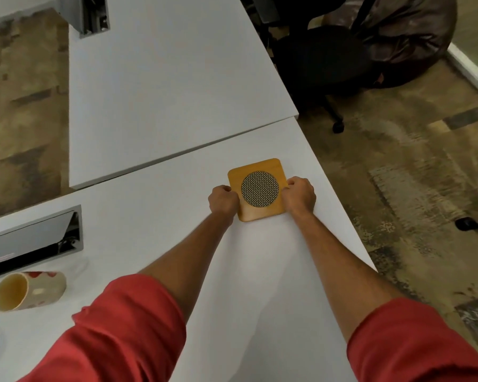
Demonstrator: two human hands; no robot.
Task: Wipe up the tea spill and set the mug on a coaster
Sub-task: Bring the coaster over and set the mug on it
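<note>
My fingers (226,190) are curled tight on both sides of the wooden coaster (260,190): my left hand (222,202) pinches its left edge, my right hand (300,197) pinches its right edge, and the coaster lies flat on the white surface (155,230) between them, or is only barely lifted; I cannot tell which. Its dark mesh disc faces up.

The coaster sits close to the surface's right-hand edge, with the floor (414,188) just beyond. If I drag it that way, or let one side go first, I think it could tip over that edge.

The mug (29,290) is the bigger worry. It lies on its side well to the left of the coaster and nearer to me, mouth open toward the left, beside the metal cable tray (31,238). A mug on its side can roll, and my left sleeve (116,329) hangs between it and the coaster; a careless sweep of that arm could knock it further or soak the sleeve in whatever tea is there.

I cannot make out a clear puddle: only a faint sheen on the surface by the mug. I see no cloth anywhere. If I carry the coaster over before wiping, I would likely set it down in wet tea, and the mug would then stand on a damp base.
</note>
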